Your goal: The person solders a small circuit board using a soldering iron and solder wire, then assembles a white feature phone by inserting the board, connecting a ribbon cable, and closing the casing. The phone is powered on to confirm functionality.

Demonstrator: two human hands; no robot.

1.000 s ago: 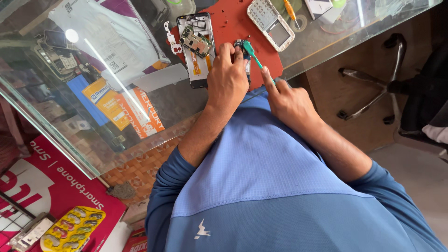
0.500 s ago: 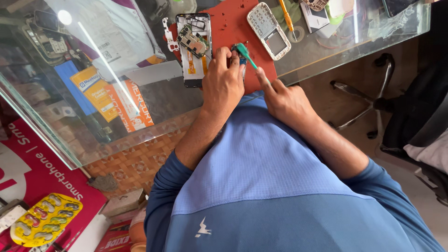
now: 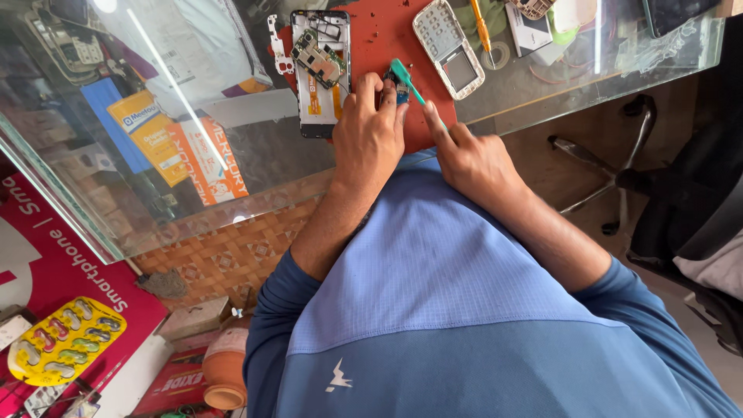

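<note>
— Two hands at work over a red mat on a glass counter. What is each doing?

— The left hand has its fingertips pinched on a small dark-blue component lying on the mat. The right hand holds a green plastic pry tool, forefinger stretched along the shaft, its flat tip just above the component.

— Where does that component sit?

— Near the mat's lower edge, at about twelve o'clock from the left knuckles, just right of an opened smartphone.

— And the phone?

— Back cover off, a green circuit board lying tilted across its upper half, an orange strip below it. A loose white bracket lies at nine o'clock from the phone.

— What else is on the counter?

— At two o'clock from the hands, a white keypad phone shell lies face up, with a yellow-handled screwdriver beside it. Coloured boxes show beneath the glass.
</note>
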